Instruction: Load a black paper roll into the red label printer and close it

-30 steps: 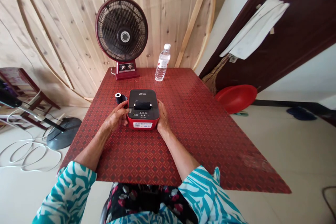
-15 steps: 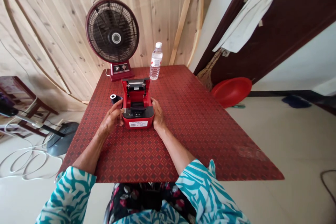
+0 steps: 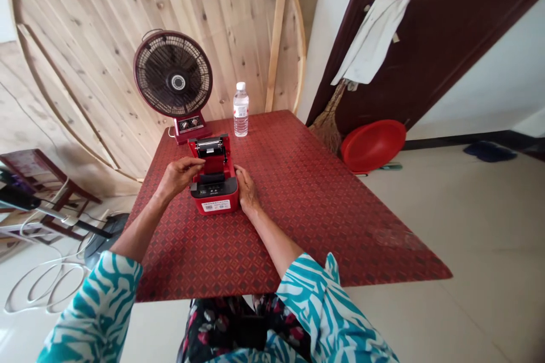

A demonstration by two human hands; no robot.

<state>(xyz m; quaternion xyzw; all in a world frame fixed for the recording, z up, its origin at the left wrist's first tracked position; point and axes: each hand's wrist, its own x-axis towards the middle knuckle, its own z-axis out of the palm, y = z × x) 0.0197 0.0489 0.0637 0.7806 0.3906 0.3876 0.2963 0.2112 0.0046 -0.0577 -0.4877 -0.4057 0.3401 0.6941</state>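
A small red and black printer (image 3: 215, 201) stands on the patterned red table (image 3: 298, 210), its lid raised and its inside showing. My left hand (image 3: 177, 178) is at the left side of the raised lid, fingers drawn together near its edge; whether they pinch the lid or something small is hard to see. Along the printer's right side rests my right hand (image 3: 247, 188), its palm and fingers wrapped against the casing. The dark roll seen earlier beside the printer is hidden now behind my left hand.
Behind the printer stand a red fan (image 3: 174, 76) and a water bottle (image 3: 240, 116). A wooden panel leans on the wall. Right of the table are a broom (image 3: 328, 125) and a red basin (image 3: 374, 144); a chair (image 3: 49, 187) and cables lie left.
My left hand has risen from the printer's lower left side to the open lid. My right hand stays at the right side. The camera view has shifted, and the printer appears slightly turned.
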